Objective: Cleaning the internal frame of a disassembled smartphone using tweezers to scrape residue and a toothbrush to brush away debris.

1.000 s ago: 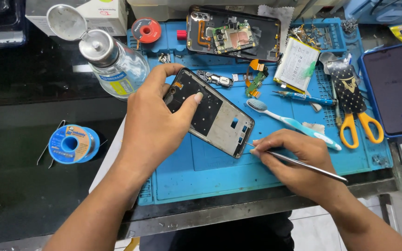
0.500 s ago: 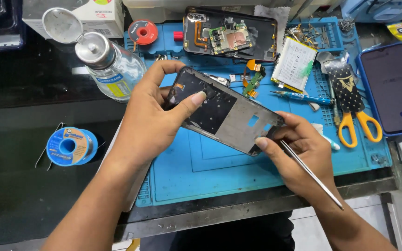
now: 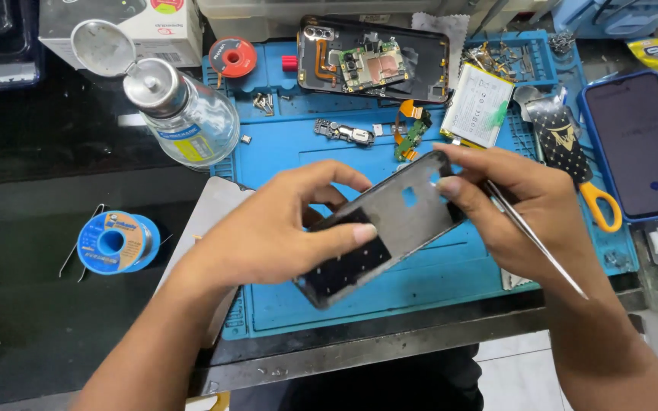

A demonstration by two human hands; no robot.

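While the left hand [image 3: 276, 232] clamps the near end of a stripped phone frame [image 3: 378, 232] between thumb and fingers, the right hand [image 3: 523, 209] pinches the far end with its fingertips and also keeps a pair of thin metal tweezers [image 3: 538, 243] tucked along its palm, their tip pointing down toward the table edge. Both hands are thus closed on the frame, which is raised and tilted above the blue work mat [image 3: 420, 293] rather than resting on it. Its dark inner face, with a few cut-outs, looks bare: no board or battery sits in it. That suggests the disassembly is well advanced. Parts already out lie at the back of the mat: a phone back shell with circuit board [image 3: 375, 68], a white battery [image 3: 477, 106], a small connector board [image 3: 344, 133] and an orange flex cable [image 3: 413, 125]. What remains, as far as can be judged, is the work on the frame itself and the putting together again. Farther out stand a glass solvent bottle [image 3: 184, 114] with a metal cap, a red tape roll [image 3: 232, 57], yellow-handled scissors [image 3: 573, 160], a dark phone in a blue case [image 3: 637, 144] at the right, and a blue solder spool [image 3: 116, 242] on the dark table [image 3: 24, 320] at the left.
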